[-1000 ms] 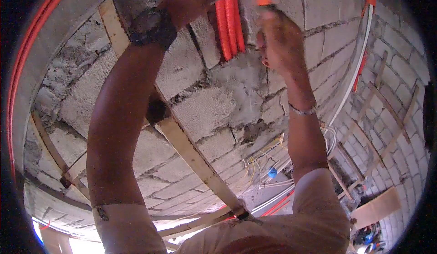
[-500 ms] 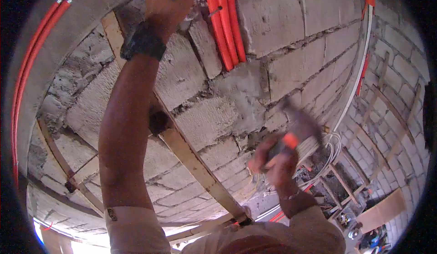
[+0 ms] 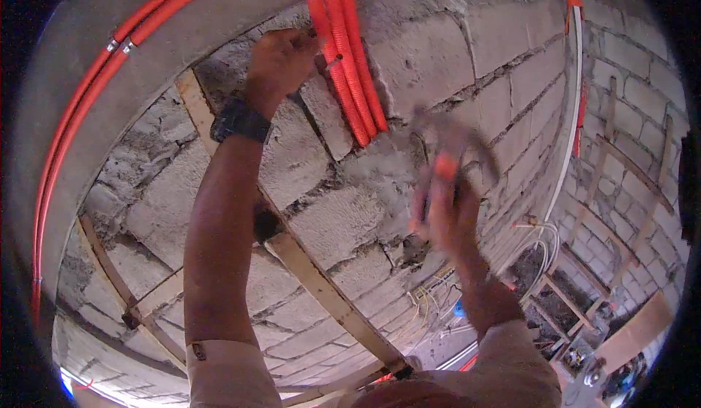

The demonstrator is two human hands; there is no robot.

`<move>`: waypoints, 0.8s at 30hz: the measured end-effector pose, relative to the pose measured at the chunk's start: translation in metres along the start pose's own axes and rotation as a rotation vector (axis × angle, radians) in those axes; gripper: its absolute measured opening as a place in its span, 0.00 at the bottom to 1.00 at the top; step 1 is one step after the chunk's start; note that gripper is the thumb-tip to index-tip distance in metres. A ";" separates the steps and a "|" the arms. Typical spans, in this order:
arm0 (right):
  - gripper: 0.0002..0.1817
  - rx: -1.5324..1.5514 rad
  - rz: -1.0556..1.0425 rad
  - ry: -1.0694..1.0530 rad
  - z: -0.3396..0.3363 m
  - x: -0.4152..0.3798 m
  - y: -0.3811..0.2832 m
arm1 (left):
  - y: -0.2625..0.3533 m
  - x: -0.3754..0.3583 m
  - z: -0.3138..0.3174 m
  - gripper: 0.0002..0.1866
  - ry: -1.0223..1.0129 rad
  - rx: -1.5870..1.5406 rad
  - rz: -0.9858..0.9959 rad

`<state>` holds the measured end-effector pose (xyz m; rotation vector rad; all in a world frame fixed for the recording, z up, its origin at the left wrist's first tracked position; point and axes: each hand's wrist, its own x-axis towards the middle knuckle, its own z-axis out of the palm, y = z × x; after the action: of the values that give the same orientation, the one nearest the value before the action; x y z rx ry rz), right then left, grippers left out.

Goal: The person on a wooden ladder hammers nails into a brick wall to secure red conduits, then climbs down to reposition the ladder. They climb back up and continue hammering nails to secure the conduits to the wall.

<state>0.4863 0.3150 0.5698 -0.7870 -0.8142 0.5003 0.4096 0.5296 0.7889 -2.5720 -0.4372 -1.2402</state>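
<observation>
My right hand is closed round the handle of a claw hammer, whose head is smeared by motion in front of the block wall. Up at the left, my left hand has its fingers pinched together beside a bundle of three red corrugated conduits. What those fingers hold, if anything, is hidden. A short dark nail-like piece lies across the conduits, close to the fingertips. The conduits' lower ends meet a patch of grey mortar on the wall.
A rusty metal ladder-like frame leans in front of the block wall. More red conduits run along the left. White cables hang in coils at the right, above wooden pieces and a brown board.
The view has shifted, with the conduits now lower in it. My right hand has raised the hammer nearer the conduits, and my left hand shows fully beside them.
</observation>
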 end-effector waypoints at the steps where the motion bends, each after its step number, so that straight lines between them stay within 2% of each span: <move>1: 0.12 -0.097 -0.083 0.133 -0.003 0.035 -0.006 | -0.010 0.001 0.005 0.15 -0.043 0.081 0.191; 2: 0.12 -0.718 -0.815 0.247 -0.026 0.093 0.027 | -0.007 0.001 0.004 0.15 -0.045 0.080 0.188; 4: 0.12 -0.276 -0.108 0.176 -0.007 0.120 -0.028 | 0.003 0.000 0.000 0.14 -0.212 -0.121 -0.161; 5: 0.12 -0.276 -0.107 0.175 -0.009 0.148 -0.020 | 0.004 0.001 0.002 0.14 -0.213 -0.120 -0.162; 7: 0.16 -0.588 -0.576 0.190 -0.014 0.195 0.010 | 0.001 0.002 0.007 0.14 -0.186 -0.076 -0.153; 8: 0.16 -0.583 -0.574 0.188 -0.011 0.197 0.011 | -0.001 0.002 0.010 0.14 -0.188 -0.071 -0.155; 10: 0.18 -0.765 -0.804 0.128 0.005 0.198 0.009 | -0.007 0.004 0.013 0.14 -0.192 -0.039 -0.078; 11: 0.18 -0.761 -0.802 0.129 0.013 0.196 0.007 | -0.009 0.004 0.014 0.14 -0.194 -0.035 -0.078; 13: 0.19 -0.855 -0.697 0.078 0.023 0.186 0.004 | -0.011 0.005 0.017 0.15 -0.235 -0.140 -0.237; 14: 0.19 -0.855 -0.695 0.081 0.019 0.188 0.005 | -0.012 0.005 0.018 0.15 -0.237 -0.140 -0.234; 16: 0.20 -0.752 -0.605 0.125 0.012 0.191 0.005 | -0.018 0.005 0.018 0.14 -0.212 -0.059 -0.108; 17: 0.20 -0.753 -0.606 0.121 0.012 0.192 0.007 | -0.020 0.006 0.020 0.14 -0.210 -0.059 -0.112; 19: 0.22 -0.758 -0.787 0.032 0.010 0.190 0.006 | -0.019 0.009 0.024 0.14 -0.144 0.110 0.068; 20: 0.22 -0.760 -0.785 0.038 0.007 0.191 0.009 | -0.018 0.008 0.026 0.14 -0.147 0.107 0.073; 22: 0.17 -0.938 -0.711 0.016 0.006 0.193 0.013 | -0.006 0.003 0.021 0.15 -0.159 -0.081 -0.150; 24: 0.19 -0.889 -0.685 0.029 0.008 0.187 0.016 | 0.001 0.003 0.015 0.16 -0.160 -0.020 -0.105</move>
<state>0.5904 0.4529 0.6446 -1.2323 -1.2219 -0.5341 0.4218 0.5346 0.7819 -2.7079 -0.6026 -1.0800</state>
